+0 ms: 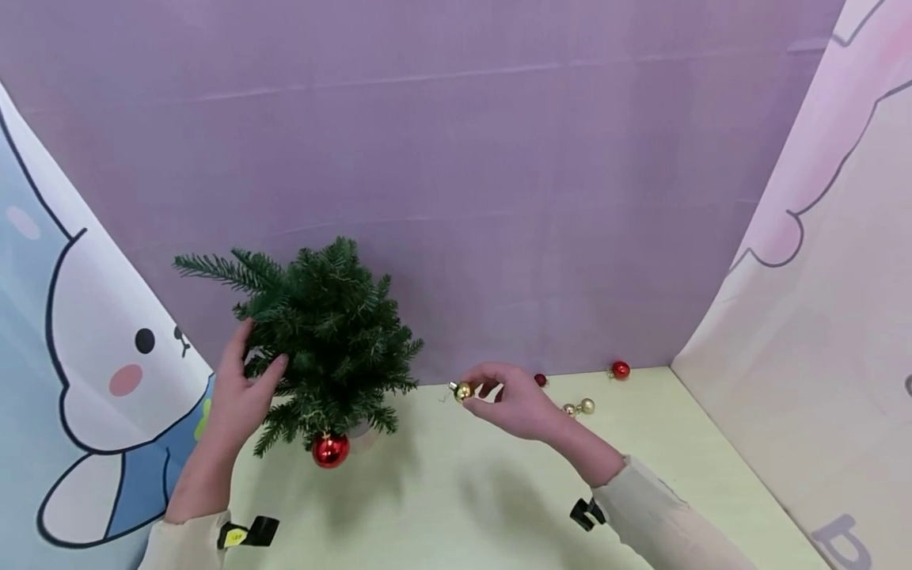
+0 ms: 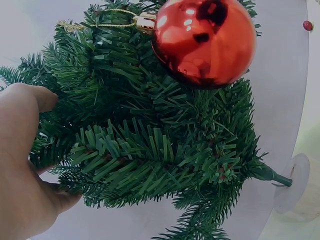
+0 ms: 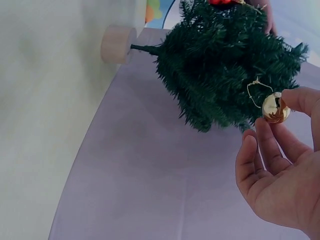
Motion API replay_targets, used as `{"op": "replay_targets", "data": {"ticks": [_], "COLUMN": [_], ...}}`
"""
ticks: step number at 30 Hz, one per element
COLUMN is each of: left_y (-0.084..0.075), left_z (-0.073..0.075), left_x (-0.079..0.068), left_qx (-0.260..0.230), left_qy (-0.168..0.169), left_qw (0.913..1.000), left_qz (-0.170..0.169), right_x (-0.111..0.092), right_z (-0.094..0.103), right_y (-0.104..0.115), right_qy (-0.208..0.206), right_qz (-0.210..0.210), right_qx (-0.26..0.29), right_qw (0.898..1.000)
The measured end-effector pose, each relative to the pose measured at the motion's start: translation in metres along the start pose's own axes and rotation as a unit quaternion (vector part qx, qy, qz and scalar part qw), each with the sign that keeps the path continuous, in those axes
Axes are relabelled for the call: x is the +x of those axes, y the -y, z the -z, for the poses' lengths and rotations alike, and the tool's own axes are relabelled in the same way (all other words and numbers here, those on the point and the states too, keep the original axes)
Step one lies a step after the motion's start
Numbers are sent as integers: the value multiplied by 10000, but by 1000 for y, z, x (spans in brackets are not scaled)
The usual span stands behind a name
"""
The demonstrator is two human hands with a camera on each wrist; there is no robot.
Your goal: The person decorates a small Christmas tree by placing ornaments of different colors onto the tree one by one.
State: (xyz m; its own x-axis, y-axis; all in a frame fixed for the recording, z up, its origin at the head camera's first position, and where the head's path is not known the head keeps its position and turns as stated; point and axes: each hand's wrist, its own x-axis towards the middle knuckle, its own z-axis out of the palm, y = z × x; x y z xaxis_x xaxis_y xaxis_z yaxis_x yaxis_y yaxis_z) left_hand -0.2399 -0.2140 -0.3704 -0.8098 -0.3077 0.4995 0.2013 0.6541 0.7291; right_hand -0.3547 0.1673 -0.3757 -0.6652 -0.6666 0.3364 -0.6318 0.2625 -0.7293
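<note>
A small artificial Christmas tree leans to the left, a shiny red bauble hanging low on its front. At the tree's left side is my left hand, thumb and fingers spread wide apart against the outer needles. In the left wrist view, foliage lies between that thumb and forefinger, and the red bauble with its gold cord shows large above. Between thumb and fingertips, my right hand pinches a small gold bauble to the right of the tree. Its thin gold loop hangs free in the right wrist view.
On the pale table, a red bauble, a smaller dark red one and two gold baubles lie to the right. The tree's round wooden base stands on the tabletop. A purple backdrop rises behind, with printed side panels.
</note>
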Motion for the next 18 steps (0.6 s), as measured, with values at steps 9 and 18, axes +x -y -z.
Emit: {"op": "replay_targets", "data": {"ticks": [9,18], "left_y": [-2,-3], "left_z": [-1,-2], "left_x": [0,-5], "left_qx": [58,-143], "left_qy": [65,87], "left_qw": [9999,9999], "left_qz": [-106,-17], "right_x": [8,22], "right_z": [-7,-24], "right_y": [19,43], "right_qy": [115,231], "right_qz": [81,189], "right_qx": [34,291], "right_qw": [9999,9991]}}
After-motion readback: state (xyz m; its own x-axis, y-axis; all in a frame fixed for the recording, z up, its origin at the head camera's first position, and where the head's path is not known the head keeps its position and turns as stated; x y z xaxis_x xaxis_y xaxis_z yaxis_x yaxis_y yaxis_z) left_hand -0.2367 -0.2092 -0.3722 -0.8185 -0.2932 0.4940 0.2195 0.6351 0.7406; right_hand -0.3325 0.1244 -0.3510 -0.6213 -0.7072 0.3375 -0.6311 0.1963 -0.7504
